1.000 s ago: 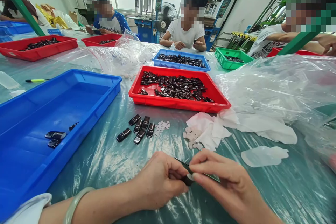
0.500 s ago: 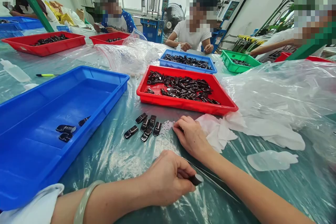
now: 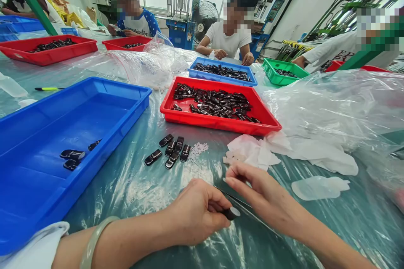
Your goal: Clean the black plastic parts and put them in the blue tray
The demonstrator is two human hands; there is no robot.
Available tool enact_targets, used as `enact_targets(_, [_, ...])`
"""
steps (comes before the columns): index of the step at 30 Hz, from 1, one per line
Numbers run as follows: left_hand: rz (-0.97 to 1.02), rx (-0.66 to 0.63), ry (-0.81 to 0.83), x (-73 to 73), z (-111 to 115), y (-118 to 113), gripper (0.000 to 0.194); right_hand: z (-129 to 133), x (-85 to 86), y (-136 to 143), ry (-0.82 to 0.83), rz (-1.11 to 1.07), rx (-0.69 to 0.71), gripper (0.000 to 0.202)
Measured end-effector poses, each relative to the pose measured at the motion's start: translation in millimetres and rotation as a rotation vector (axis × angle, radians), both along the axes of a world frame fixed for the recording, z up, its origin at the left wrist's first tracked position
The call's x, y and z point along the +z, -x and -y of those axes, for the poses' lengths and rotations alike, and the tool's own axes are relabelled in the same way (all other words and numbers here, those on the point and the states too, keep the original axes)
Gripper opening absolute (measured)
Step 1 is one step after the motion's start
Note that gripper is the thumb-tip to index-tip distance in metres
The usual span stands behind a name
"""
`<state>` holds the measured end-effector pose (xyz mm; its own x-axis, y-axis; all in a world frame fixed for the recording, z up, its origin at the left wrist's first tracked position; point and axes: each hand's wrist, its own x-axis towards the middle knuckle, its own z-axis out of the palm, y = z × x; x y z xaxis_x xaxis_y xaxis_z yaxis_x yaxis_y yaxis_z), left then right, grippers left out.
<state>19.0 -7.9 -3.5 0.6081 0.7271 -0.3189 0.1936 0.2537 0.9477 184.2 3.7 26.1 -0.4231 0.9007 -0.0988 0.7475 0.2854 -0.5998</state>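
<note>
Grip of left hand [image 3: 200, 214] clamped on black piece [image 3: 232, 213], toward table [image 3: 135, 180]'s near edge. Right hand [image 3: 257, 189] back from white bits [image 3: 198, 149], now near piece; cannot tell if pinching bit.

Black pieces [image 3: 172, 159] number six on worktop [image 3: 126, 201], three in large blue tray [image 3: 31, 193], one in left hand [image 3: 197, 214]; green tray [image 3: 276, 78], one; fan [image 3: 203, 21], one.
</note>
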Motion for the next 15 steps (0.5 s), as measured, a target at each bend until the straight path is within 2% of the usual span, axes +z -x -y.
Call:
enact_targets(2, [0.010, -0.021, -0.010, 0.3, -0.5, -0.1, 0.012, 10.6, 4.7, -10.2, 0.222, -0.123, -0.014, 0.026])
enact_targets(4, [0.020, -0.046, -0.025, -0.1, -1.0, -0.2, 0.015, 17.6, 5.6, -16.1, 0.471, -0.297, -0.084, 0.031])
enact_targets(6, [0.028, -0.064, -0.024, -0.5, -1.4, -0.4, 0.018, 21.3, 5.1, -17.7, 0.639, -0.439, -0.164, 0.036])
enact_targets(10, [0.017, -0.068, 0.007, 1.7, -1.7, -1.2, 0.020, 22.8, 5.6, -15.7, 0.728, -0.490, -0.215, 0.038])
enact_targets(15, [0.009, -0.065, 0.027, 5.6, -1.8, -0.5, 0.019, 23.9, 6.0, -15.8, 0.759, -0.485, -0.228, 0.033])
